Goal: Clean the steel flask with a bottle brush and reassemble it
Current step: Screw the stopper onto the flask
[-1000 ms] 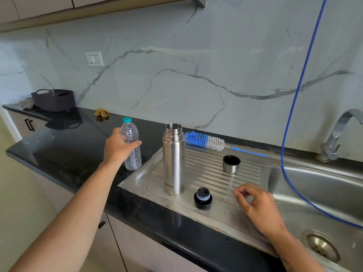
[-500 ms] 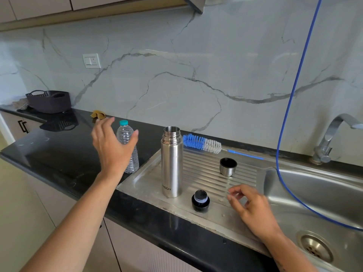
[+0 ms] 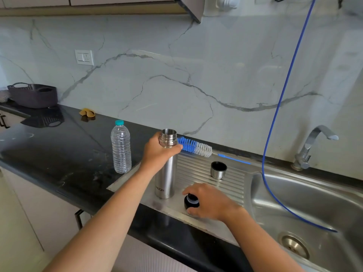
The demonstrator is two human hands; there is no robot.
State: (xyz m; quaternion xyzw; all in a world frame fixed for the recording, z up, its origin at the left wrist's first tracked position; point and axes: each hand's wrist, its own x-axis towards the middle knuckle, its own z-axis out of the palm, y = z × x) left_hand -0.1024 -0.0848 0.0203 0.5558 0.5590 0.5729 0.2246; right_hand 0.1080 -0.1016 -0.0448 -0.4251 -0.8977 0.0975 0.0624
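I see the steel flask [image 3: 166,179] standing upright and uncapped on the ribbed steel drainboard [image 3: 231,185], brushed, cylindrical, threaded at the neck. My left hand [image 3: 157,154] grips its shoulder; my right hand [image 3: 208,203] curls round the black stopper [image 3: 190,201]. The blue-and-white bristled bottle brush [image 3: 195,147] lies behind.

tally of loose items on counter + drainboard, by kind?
Flask parts: 3 (steel flask, black stopper, steel cup lid)
Brush: 1 (bottle brush)
Plastic bottle: 1 (water bottle)
Basket: 1 (dark basket)
Yellow-brown item: 1 (yellow-brown item)
Total: 7
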